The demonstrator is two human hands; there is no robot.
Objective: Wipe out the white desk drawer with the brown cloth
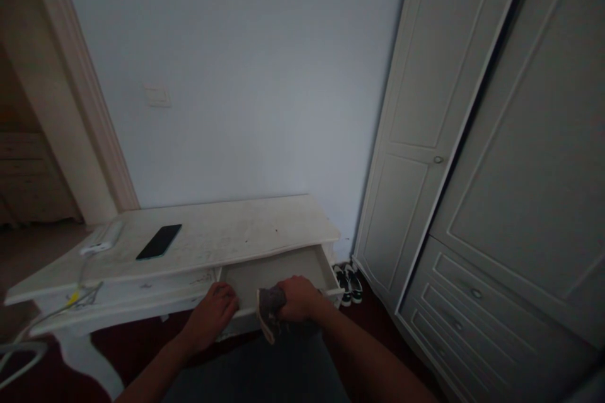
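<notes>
A white drawer is pulled out from under the top of a worn white table. At the drawer's front left corner, my left hand has its fingers curled over the edge. My right hand is closed round a bunched grey cloth with a beige edge. The cloth hangs at the drawer's front panel, partly below its rim. My palm and fingers hide part of the cloth. The visible inside of the drawer shows a plain pale bottom.
A dark phone lies on the table's left side, near a white power strip with a cable. Black and white sneakers stand on the floor beside a tall wardrobe. A light switch is on the wall.
</notes>
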